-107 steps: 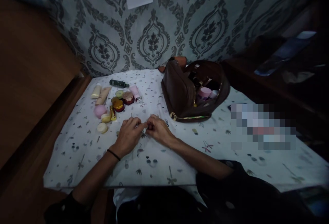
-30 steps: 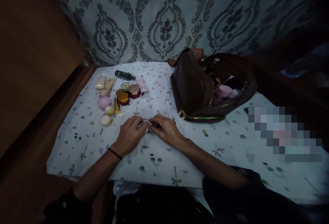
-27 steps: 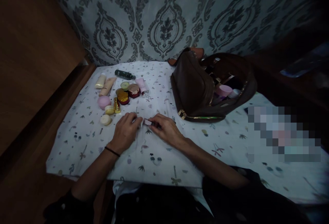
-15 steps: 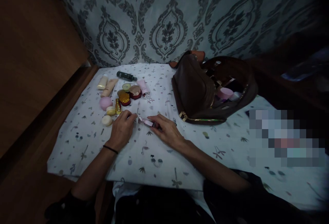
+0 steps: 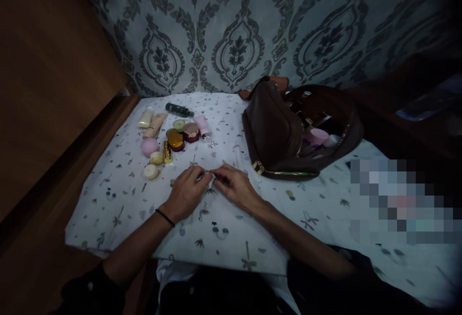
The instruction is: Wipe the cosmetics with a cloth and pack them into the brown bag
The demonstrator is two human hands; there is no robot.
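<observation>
L hand (image 5: 186, 193) & R hand (image 5: 234, 187) meet over the cloth (image 5: 139, 209), fingers of both clamped on a small pale item (image 5: 211, 177) btwn them, mostly hidden, so can't ID it. Cream jar (image 5: 150, 172) & gold tube (image 5: 167, 153) lie near L hand, w/ pink ball (image 5: 149, 147) just beyond. Brown bag (image 5: 270, 127) stands open nr R hand, pink tub (image 5: 317, 136) inside.

The left hand (image 5: 186, 192), apart from the right hand (image 5: 236, 190) a moment earlier, now closes up to it; the small shiny item (image 5: 211, 176), previously exposed, is mostly hidden between them.
</observation>
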